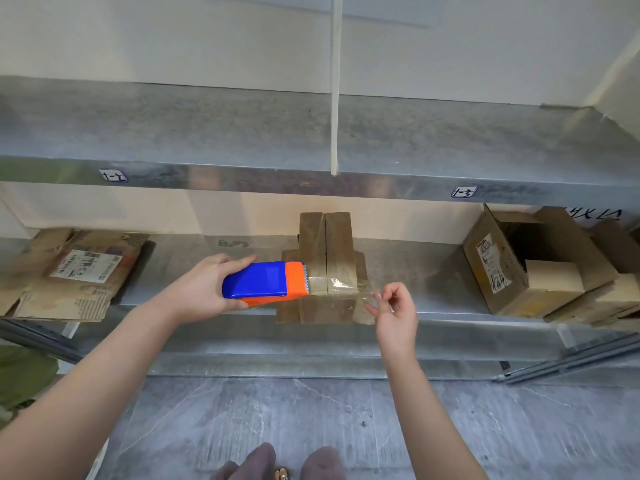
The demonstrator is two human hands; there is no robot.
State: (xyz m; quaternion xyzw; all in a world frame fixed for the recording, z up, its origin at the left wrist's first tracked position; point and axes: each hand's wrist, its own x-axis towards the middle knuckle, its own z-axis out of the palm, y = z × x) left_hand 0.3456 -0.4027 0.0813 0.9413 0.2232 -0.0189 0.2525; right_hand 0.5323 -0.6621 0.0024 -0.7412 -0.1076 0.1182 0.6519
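Head view, entries running left to right. Flattened cardboard (69,271) is lying at the left end of the lower shelf (433,285), well apart from the work. The left grip (202,289), a bare hand, is clamping around the blue and orange tape dispenser (265,282), whose toothed edge is sitting at the left side of the small cardboard box (325,268). That box is standing mid-shelf near the front edge, its top flaps meeting along a centre seam. A clear tape strip (341,284) is running from the dispenser across the box top, crossing the seam. The right grip (396,311) is pinching the strip's free end between thumb and forefinger, just past the box's right edge.

We are judging the step as sealing: tape is stretching over the seam, not yet cut. The next move is calling for laying the free end down the right wall, smoothing it, then tearing against the teeth.

Room: shelf surface is showing on both sides of the box, and an open carton (540,268) is sitting well apart to the right. The upper shelf (311,183) is overhanging, limiting lift. With the front lip so near, we are expecting that a hard pull could drag the box off.
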